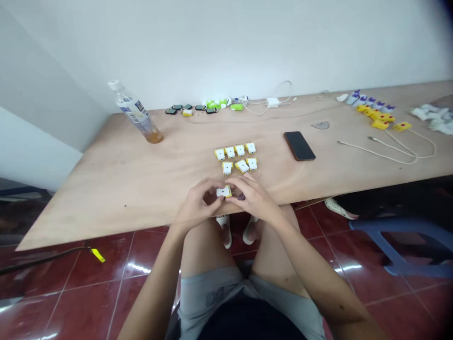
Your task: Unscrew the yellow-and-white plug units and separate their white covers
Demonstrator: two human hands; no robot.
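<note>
At the table's front edge, a small white-and-yellow block (223, 191) with a dark dot on its face is held between both hands. My left hand (202, 200) grips its left end between thumb and fingers. From the other side, my right hand (252, 194) closes around its yellow end. A small dark purple piece (241, 196) shows by my right fingers; its kind cannot be made out. Just beyond my hands, several similar white-and-yellow blocks (230, 152) lie in two rows, some with thin pins pointing away from me.
A tilted-looking drink bottle (138, 115) stands at the left. A phone (299, 145) lies right of the blocks. Along the wall are dark and green pieces (237, 107) and a white charger (272, 102). Yellow pieces (380, 124) and white cables (392, 152) lie far right. A blue stool (392, 255) stands below.
</note>
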